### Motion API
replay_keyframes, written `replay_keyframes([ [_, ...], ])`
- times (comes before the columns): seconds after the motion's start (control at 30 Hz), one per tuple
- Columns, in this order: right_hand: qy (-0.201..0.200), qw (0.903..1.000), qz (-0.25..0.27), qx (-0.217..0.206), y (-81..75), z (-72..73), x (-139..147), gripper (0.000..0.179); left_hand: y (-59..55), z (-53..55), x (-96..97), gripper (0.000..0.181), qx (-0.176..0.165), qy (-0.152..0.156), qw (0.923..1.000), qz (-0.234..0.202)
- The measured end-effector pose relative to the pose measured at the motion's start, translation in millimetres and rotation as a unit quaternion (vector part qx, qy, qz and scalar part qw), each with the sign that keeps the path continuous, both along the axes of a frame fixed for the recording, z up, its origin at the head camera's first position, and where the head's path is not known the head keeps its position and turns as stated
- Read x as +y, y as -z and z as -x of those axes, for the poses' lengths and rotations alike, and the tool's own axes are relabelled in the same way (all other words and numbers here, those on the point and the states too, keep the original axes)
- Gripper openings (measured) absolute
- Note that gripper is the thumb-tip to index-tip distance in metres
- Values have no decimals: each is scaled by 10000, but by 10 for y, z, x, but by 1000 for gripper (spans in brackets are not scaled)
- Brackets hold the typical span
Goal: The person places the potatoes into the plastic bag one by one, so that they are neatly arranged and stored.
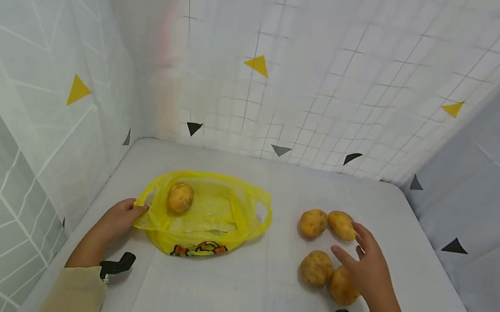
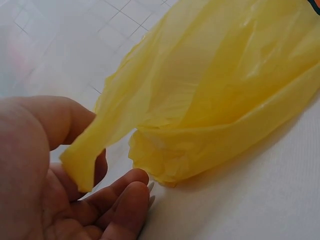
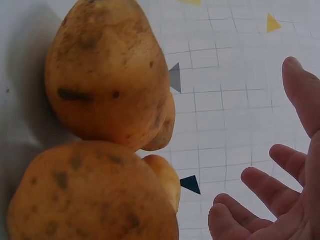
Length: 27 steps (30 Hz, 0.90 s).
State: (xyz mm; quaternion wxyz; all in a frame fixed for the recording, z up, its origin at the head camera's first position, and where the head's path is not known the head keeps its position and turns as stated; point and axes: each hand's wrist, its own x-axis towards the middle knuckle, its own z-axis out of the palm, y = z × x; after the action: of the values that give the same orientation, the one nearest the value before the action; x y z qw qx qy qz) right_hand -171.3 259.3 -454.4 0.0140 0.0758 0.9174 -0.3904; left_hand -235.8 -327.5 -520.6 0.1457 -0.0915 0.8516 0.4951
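Observation:
A yellow plastic bag (image 1: 201, 229) lies spread on the table with its mouth open, and one potato (image 1: 180, 198) sits inside it. My left hand (image 1: 120, 219) pinches the bag's left handle (image 2: 90, 155) between thumb and index finger. Over at the right, my right hand (image 1: 369, 266) hovers above the loose potatoes with fingers spread and nothing held. Its index fingertip overlaps the far right potato (image 1: 342, 225) in the head view. Beside that one is another potato (image 1: 312, 223). Nearer me lie two more, a round potato (image 1: 316, 268) and one partly covered by the hand, a potato (image 1: 344, 286).
The white table (image 1: 210, 300) meets a white grid-lined backdrop (image 1: 318, 80) at its far edge. Patterned side sheets rise at left (image 1: 2, 142) and right (image 1: 492, 174). A dark wrist mount shows at each sleeve.

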Motion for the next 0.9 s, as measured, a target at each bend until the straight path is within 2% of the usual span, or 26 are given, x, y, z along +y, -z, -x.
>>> replay_keyframes([
  [0.23, 11, 9999, -85, -108, 112, -58, 105, 119, -6, -1, -7, 56, 93, 45, 9999, 16],
  [0.53, -60, 9992, 30, -385, 239, -145, 231, 121, -10, -5, -6, 57, -13, 24, 10000, 76],
  [0.9, -144, 9980, 110, -598, 428, -153, 259, 125, 22, 6, -9, 56, 10, 29, 10000, 0],
])
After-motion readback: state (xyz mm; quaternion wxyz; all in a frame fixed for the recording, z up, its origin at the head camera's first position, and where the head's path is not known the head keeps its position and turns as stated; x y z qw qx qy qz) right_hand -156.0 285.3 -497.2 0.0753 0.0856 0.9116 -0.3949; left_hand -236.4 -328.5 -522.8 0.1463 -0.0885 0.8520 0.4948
